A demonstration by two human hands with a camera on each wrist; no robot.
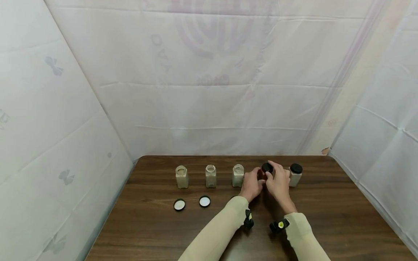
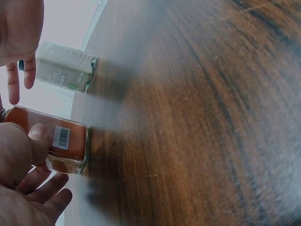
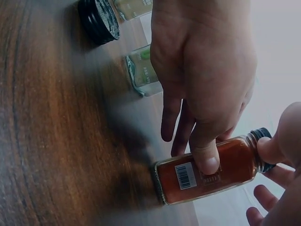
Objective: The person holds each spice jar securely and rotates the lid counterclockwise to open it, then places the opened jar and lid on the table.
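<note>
Left hand (image 1: 251,185) in a grip round the red jar (image 3: 235,161), print (image 3: 211,180) partly under thumb (image 3: 205,156), right hand (image 1: 279,183) round black cap (image 1: 266,167).

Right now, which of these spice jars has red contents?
The fourth spice jar from the left, which the left hand grips while the right hand holds its black lid; the other four jars look pale inside.

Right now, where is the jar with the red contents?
The red jar is right of centre in the head view, held between the left hand and the right hand, with another black-capped jar to its right.
</note>
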